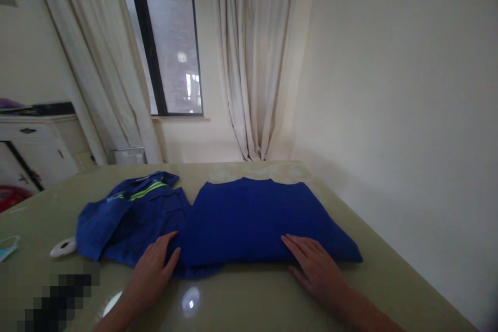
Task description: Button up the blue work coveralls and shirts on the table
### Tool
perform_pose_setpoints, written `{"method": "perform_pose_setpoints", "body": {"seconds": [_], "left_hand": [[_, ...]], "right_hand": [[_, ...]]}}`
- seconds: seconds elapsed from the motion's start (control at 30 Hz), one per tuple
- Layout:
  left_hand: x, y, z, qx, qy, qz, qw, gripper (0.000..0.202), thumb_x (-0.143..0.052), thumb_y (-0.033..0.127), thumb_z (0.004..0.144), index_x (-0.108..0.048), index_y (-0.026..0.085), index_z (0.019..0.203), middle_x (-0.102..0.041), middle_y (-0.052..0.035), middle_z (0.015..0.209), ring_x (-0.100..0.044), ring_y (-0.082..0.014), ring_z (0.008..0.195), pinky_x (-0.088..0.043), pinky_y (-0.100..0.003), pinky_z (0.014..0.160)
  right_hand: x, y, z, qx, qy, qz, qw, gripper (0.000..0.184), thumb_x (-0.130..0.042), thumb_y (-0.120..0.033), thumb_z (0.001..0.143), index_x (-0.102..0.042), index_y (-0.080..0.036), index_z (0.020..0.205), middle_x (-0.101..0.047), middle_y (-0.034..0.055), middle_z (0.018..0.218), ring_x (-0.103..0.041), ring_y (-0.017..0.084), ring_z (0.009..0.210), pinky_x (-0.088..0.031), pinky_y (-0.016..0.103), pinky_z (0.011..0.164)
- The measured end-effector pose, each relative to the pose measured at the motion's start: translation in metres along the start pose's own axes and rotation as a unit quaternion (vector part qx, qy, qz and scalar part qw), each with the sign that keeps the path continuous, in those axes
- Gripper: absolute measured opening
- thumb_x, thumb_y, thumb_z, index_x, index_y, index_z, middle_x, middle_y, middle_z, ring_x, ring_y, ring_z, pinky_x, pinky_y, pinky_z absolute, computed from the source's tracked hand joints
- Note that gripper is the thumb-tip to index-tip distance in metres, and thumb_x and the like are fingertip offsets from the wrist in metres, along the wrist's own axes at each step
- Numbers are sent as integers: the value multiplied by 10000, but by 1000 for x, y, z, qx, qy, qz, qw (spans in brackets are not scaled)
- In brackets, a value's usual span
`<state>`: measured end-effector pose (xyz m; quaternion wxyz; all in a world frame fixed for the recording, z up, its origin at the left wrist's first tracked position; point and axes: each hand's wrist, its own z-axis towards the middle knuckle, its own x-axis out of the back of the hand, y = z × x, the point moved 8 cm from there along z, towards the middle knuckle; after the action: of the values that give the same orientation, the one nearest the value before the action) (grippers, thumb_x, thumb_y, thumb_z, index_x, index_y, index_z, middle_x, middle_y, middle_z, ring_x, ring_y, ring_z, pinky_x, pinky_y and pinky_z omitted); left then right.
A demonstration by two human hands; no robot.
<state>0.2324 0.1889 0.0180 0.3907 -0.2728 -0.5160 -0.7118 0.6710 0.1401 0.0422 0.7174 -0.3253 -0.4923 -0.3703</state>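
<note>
A plain blue garment (pixel 249 218), folded into a flat shape, lies on the table (pixel 249 301) in front of me. My right hand (pixel 313 264) rests on its near right part, fingers stretched out. At its near left edge is my left hand (pixel 157 264), thumb and fingers apart, where the folded garment meets a second one. That second garment, a dark blue work jacket (pixel 143 212) with yellow-green stripes, lies rumpled on the left. Part of its near edge shows under the folded garment. Neither hand grips anything.
Left of the jacket sits a small white object (pixel 63 247), perhaps a tape roll. A face mask (pixel 8 248) lies at the far left edge. A wall (pixel 408 140) runs along the table's right side. Behind are curtains (pixel 252 62), a window (pixel 173 36) and a white cabinet (pixel 42 140).
</note>
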Motion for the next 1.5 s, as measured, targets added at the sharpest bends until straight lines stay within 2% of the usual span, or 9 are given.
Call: {"method": "perform_pose_setpoints", "body": {"seconds": [0.17,0.33,0.5,0.67,0.9,1.0,1.13,1.3,1.5], "left_hand": [[2,-25,-18,-30,-46,109,992,655,-471,472,880,-513,198,1474,-534,-115,1516,-493,-331,1388,-359,-532,1177],[11,-34,-14,15,-74,179,981,724,-515,593,874,-468,268,1520,-420,-99,1608,-346,-378,1487,-188,-644,1210],[14,-29,9,50,-67,159,984,444,-406,403,965,-641,292,1325,-560,-127,1479,-497,-382,1364,-236,-767,1101],[27,-25,43,98,-13,-9,995,357,-448,377,923,-711,207,1095,-714,-171,1217,-638,-376,1167,-364,-656,1085],[52,66,45,61,58,-465,881,480,-667,558,835,-686,179,1128,-759,-81,990,-670,-294,1039,-535,-418,960],[41,132,25,5,-4,-426,905,408,-635,537,884,-708,187,1080,-753,-76,988,-639,-288,1086,-492,-416,1029],[-16,188,-25,-83,-200,-261,941,320,-485,497,987,-708,268,987,-729,-47,1043,-623,-252,1088,-286,-500,1196],[-66,171,-74,-150,-301,-133,932,442,-364,450,1036,-665,258,775,-712,-45,1001,-637,-235,1084,-196,-533,1216],[-13,127,-44,-86,-134,-58,985,260,-450,440,1003,-645,269,1024,-706,-58,1034,-651,-243,987,-483,-376,954]], "right_hand": [[-1,60,25,-4,-16,-120,993,529,-449,31,822,-720,-234,1191,-760,58,1175,-694,233,1062,-490,407,986],[30,141,57,-168,15,-183,969,591,-442,43,753,-730,-188,1215,-715,135,1279,-640,309,1213,-453,490,1043],[14,49,69,-96,-52,-19,994,589,-413,-78,877,-618,-235,1407,-565,103,1490,-501,259,1385,-320,465,1185],[-27,-45,54,-101,-180,66,976,799,-603,-693,856,-391,-376,1558,-304,135,1652,-259,424,1511,-186,698,1167],[-31,14,88,-159,-162,-15,974,575,-438,-312,979,-424,-244,1549,-357,164,1626,-339,382,1486,-334,649,1111],[-20,44,100,-185,-139,-60,971,513,-413,-204,962,-517,-194,1464,-502,174,1518,-510,352,1348,-465,536,1010],[-9,46,101,-190,-122,-85,971,428,-418,-131,932,-599,-166,1317,-605,190,1340,-554,336,1227,-483,454,952],[5,39,89,-147,-175,-51,972,340,-495,-164,906,-682,-201,1187,-683,125,1242,-603,277,1201,-457,380,1008],[38,35,80,-153,-226,-8,962,280,-610,-217,801,-762,-178,1033,-747,145,1074,-704,318,982,-521,413,846]]}}
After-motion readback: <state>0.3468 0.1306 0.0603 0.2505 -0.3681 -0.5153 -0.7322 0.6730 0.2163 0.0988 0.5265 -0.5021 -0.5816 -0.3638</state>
